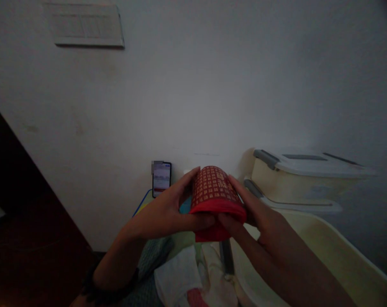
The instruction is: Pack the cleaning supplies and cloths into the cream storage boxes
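Between my hands, in the middle of the head view, is a red envelope (217,183) covered in rows of small gold characters. It bends into an arch, with a plain red edge and flap facing me. My left hand (176,209) grips its left side, thumb on the near edge and fingers behind. On the other side, my right hand (260,224) holds it the same way, and the two thumb tips almost meet at the red edge. Whether there is anything inside or more than one layer cannot be made out.
A phone (161,179) leans upright against the white wall. Lidded storage boxes (302,181) stand at the right, behind an open cream bin (327,243). White cloth (178,277) and grey-green knitted fabric (155,256) lie below my hands. A switch panel (86,25) is on the wall.
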Demonstrator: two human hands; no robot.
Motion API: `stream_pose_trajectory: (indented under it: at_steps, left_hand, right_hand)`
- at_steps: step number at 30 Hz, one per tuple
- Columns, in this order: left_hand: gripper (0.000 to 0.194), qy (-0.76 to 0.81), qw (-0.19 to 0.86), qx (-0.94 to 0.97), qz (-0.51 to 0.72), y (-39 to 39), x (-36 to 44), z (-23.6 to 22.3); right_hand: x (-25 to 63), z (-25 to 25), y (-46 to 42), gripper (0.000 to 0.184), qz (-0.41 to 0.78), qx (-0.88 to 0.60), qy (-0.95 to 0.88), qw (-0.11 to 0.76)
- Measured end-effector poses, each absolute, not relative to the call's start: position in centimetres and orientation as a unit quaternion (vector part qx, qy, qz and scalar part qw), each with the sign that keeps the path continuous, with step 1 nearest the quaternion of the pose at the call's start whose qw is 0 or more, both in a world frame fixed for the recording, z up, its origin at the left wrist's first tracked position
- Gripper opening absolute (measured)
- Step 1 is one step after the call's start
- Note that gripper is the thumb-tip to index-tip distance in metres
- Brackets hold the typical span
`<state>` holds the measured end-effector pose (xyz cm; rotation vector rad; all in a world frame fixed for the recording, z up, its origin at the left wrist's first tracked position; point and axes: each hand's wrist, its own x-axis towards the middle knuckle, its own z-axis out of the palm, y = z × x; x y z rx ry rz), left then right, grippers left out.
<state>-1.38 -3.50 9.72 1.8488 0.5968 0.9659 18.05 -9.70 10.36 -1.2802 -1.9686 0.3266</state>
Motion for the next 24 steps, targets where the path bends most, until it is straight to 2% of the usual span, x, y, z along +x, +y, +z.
stream_pose_trajectory:
  at_steps: [4, 10, 12, 17, 21, 24]
  left_hand:
    - [0.083, 0.246, 0.405, 0.787, 0.395, -3.8, -0.8, 9.6]
    - [0.088, 0.299, 0.218, 0.825, 0.427, -3.9, 0.2, 9.7]
    - [0.092, 0.297, 0.165, 0.830, 0.442, -3.9, 0.3, 9.8]
    - [0.108, 0.255, 0.039, 0.838, 0.481, -4.4, 0.9, 9.7]
    - [0.112, 0.215, 0.019, 0.864, 0.455, -5.0, 1.4, 9.5]
    - [0.115, 0.177, 0.066, 0.874, 0.447, -5.0, 1.2, 9.5]
  right_hand:
    - [18.9, 10.3, -9.9, 0.055, 0.130, -0.491, -0.774, 0.378]
    - [19.8, 10.7, -9.5, 0.053, 0.122, -0.474, -0.792, 0.366]
    - [20.2, 10.8, -9.6, 0.058, 0.164, -0.466, -0.797, 0.346]
    - [20.7, 11.0, -9.9, 0.088, 0.246, -0.440, -0.799, 0.329]
    - [20.5, 11.0, -9.9, 0.084, 0.214, -0.453, -0.774, 0.387]
    - [20.5, 11.1, -9.9, 0.086, 0.201, -0.464, -0.769, 0.391]
